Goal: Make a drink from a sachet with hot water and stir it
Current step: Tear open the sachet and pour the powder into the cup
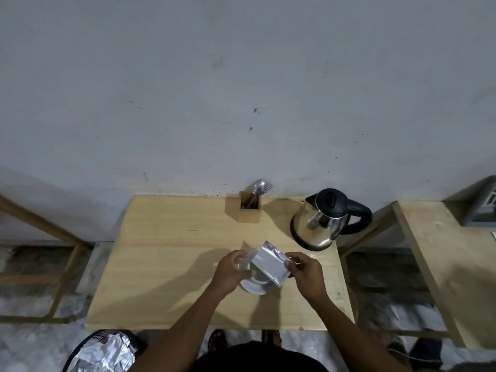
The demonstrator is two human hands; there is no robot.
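Observation:
A silver foil sachet [269, 263] is held tilted above a white cup [255, 285] that stands on the wooden table [166, 264]. My left hand [228, 272] pinches the sachet's left edge. My right hand [306, 272] pinches its right edge near a corner. The sachet and my hands hide most of the cup. A steel electric kettle [322, 221] with a black lid and handle stands at the table's back right. A wooden holder [250, 208] with a spoon [259, 187] and fork stands at the back edge.
A grey wall rises right behind the table. Another wooden table [440, 253] stands to the right and a wooden frame [53, 237] to the left. On the floor at the lower left is a bin [102, 351] with crumpled foil wrappers.

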